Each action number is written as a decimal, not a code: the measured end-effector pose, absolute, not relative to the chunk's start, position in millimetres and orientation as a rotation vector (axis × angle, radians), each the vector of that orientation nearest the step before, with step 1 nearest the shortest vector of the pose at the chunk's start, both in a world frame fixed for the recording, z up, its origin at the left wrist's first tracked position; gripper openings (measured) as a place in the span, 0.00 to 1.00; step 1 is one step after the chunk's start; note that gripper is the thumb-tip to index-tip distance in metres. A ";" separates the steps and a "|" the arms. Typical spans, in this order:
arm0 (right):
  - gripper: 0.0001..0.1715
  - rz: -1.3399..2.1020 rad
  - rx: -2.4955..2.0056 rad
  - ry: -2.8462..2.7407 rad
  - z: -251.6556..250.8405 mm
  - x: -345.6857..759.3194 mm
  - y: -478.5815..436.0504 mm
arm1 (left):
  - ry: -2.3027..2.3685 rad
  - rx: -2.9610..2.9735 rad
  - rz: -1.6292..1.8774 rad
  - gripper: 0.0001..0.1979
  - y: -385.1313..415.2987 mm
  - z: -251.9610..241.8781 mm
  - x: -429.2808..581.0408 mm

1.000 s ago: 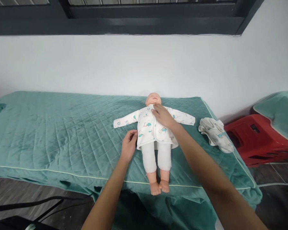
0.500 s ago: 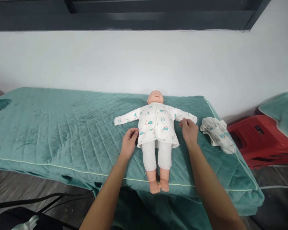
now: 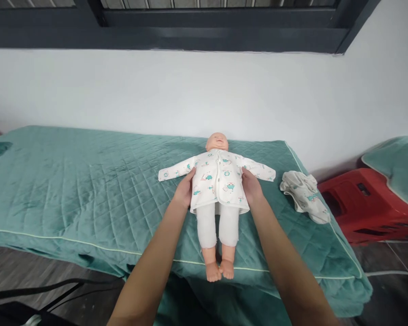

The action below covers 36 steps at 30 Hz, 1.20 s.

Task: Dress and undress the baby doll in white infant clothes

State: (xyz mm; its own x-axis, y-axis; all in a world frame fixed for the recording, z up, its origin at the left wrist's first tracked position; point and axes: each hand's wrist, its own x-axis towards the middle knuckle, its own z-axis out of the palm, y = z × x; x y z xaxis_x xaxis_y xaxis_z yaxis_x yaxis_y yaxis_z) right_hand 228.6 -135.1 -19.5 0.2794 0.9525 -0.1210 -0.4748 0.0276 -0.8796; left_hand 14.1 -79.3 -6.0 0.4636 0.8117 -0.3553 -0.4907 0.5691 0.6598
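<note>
A baby doll (image 3: 217,141) lies on its back on the green quilted bed cover, head toward the wall and bare feet at the near edge. It wears a white printed jacket (image 3: 218,183), closed down the front, with both sleeves spread out sideways. My left hand (image 3: 185,188) grips the doll's torso at the picture's left side, just under the arm. On the opposite side my right hand (image 3: 250,184) grips the torso the same way. The fingers of both hands are partly hidden under the doll. White cloth covers its legs down to the shins.
A crumpled white printed garment (image 3: 305,195) lies on the bed cover (image 3: 88,190) to the right. Beyond the bed's right end stands a red plastic stool (image 3: 370,203), partly under green fabric (image 3: 397,163). A white wall (image 3: 156,90) rises behind the bed. Dark cables (image 3: 37,289) run at lower left.
My right hand has moved from the doll's sleeve in to its side. My left hand has slid up along the jacket's side. Both now clasp the torso.
</note>
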 end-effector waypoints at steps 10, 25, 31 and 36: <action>0.14 1.280 -0.889 -0.548 -13.0 256.1 -102.1 | 0.636 0.511 0.830 0.20 -36.7 -3.8 41.1; 0.10 1.111 -0.684 -0.219 -14.0 299.2 -111.5 | 0.589 0.319 1.161 0.17 6.0 -16.7 2.2; 0.07 0.790 -0.800 -0.250 -28.6 351.3 -116.7 | 0.653 0.342 1.333 0.12 20.0 -17.0 -48.9; 0.09 0.390 -1.008 -0.265 -33.7 356.5 -126.2 | 1.076 0.593 1.592 0.04 12.3 -20.2 -59.3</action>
State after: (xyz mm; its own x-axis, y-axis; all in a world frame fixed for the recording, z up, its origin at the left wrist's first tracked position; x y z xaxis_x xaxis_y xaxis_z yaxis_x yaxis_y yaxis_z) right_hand 356.5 -126.2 -33.7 0.8999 0.4346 0.0369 -0.1936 0.4737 -0.8591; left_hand -59.3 12.3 -20.2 -0.3022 0.9413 -0.1507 -0.4912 -0.0183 0.8708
